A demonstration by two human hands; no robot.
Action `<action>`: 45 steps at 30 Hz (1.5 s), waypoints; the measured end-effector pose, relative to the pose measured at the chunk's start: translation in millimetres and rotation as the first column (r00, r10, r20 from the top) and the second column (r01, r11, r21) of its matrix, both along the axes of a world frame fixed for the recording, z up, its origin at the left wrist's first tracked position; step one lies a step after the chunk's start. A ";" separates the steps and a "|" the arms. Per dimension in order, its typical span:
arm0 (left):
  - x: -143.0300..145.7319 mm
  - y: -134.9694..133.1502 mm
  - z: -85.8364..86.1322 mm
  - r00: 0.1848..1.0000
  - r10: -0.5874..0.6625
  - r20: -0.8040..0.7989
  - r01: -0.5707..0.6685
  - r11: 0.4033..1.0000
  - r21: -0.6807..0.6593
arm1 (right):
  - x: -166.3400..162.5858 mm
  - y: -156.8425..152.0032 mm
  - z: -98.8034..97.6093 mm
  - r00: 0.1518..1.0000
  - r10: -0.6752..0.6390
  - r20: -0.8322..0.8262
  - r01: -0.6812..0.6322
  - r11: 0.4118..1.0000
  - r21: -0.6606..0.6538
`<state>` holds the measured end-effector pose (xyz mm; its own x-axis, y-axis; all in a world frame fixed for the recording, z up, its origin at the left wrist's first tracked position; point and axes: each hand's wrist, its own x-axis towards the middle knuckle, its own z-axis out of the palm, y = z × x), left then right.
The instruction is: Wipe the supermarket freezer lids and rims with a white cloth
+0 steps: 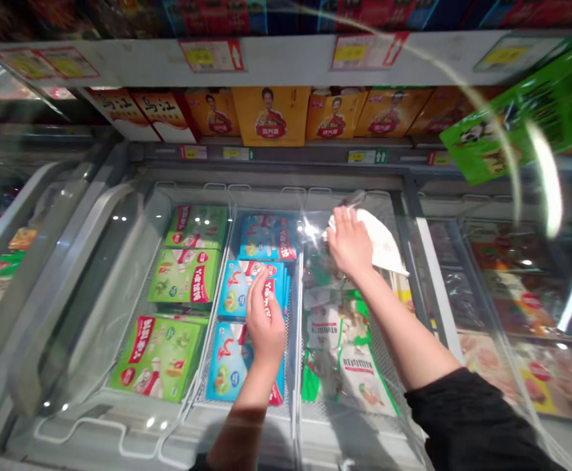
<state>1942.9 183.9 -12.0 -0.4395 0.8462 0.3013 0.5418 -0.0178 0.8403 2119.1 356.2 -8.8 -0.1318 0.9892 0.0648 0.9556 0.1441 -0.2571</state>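
My right hand (349,242) presses a white cloth (382,245) near the far right part of a chest freezer's clear lid; the fingers lie over the cloth and its loose end spreads to the right. A dark thing by the fingertips is too blurred to name. My left hand (266,317) is above the middle row of blue food boxes (239,288), holding nothing, its fingers extended close together. Whether it touches the lid I cannot tell. Green boxes (182,275) fill the row to the left, and white-and-green food bags (361,369) lie below my right forearm.
White wire dividers (213,327) separate the rows. Yellow cartons (270,116) line a shelf behind the freezer, with price tags (212,55) above. A green hanging sign (525,118) juts in at the upper right. More freezers stand at both sides; bright reflections streak the view.
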 end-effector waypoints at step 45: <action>-0.2 8.9 4.2 0.995 -0.082 -0.057 0.080 0.996 -0.041 | 122.2 13.1 -17.9 0.995 0.080 0.059 -0.082 0.997 0.018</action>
<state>1942.7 192.8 -7.8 -0.3517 0.8898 0.2907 0.5882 -0.0316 0.8081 2241.3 369.3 -26.7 -0.2155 0.9737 0.0745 0.9538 0.2263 -0.1975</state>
